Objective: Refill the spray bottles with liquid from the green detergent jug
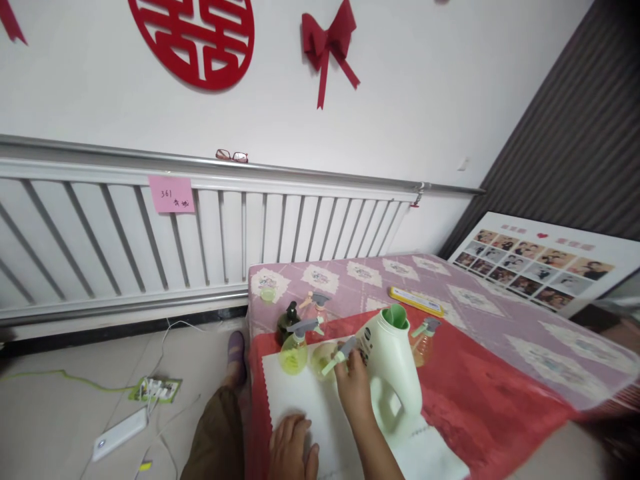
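Note:
My right hand [354, 387] has its fingers closed around the grey-and-green trigger head of a yellowish spray bottle [323, 362]. Flat on a white cloth [320, 400] lies my left hand [293, 443], fingers stretched out, holding nothing. Just right of my right hand stands a large pale green detergent jug [395, 353], its green mouth uncapped. Another yellow spray bottle [293, 353] stands to the left, in front of a dark pump bottle [287, 321]. A pinkish spray bottle [317, 317] is behind them, and an orange-tinted spray bottle [423, 343] is beyond the jug.
A red cloth [475, 373] covers part of the patterned tablecloth [360, 277]. On it sit a small green cap [268, 294] and a yellow box [417, 301]. A radiator [280, 227] runs behind. Cables and a power strip [155, 389] lie on the floor at left.

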Tool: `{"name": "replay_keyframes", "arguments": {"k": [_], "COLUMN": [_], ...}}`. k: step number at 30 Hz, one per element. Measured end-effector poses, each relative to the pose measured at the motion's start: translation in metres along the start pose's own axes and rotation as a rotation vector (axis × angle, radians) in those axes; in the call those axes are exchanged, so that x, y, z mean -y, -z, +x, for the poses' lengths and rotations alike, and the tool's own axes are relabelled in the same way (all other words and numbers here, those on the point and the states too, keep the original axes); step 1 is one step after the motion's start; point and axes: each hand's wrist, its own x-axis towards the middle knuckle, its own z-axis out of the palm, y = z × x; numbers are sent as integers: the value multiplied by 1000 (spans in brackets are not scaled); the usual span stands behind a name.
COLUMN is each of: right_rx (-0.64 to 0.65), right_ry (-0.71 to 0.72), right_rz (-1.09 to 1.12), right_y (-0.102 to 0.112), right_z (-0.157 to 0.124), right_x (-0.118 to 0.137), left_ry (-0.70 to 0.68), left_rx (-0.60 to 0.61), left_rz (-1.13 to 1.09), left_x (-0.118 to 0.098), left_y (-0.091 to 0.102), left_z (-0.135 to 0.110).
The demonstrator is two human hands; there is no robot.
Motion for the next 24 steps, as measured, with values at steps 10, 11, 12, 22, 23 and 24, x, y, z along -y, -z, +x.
{"name": "replay_keyframes", "arguments": {"k": [10,11,12,22,23,24], "right_rx": [263,276,283,323,325,325], "right_ry": [-169,-164,-154,-70,-67,-74], "right_rz": [161,163,163,108,108,112], "right_y": [48,49,49,42,42,42], "right_z": [-84,-86,-89,-104,-103,-103], "right_x": [10,11,11,9,10,11], "left_ry": [360,367,371,236,218,204], "left_rx": [194,210,228,259,248,235], "left_rz": [-95,-108,-120,-207,-249,-301], "left_x": [-46,-48,-50,-62,-63,-64], "left_y": [38,41,45,48,46,43], "left_z": [10,12,14,33,33,33]}}
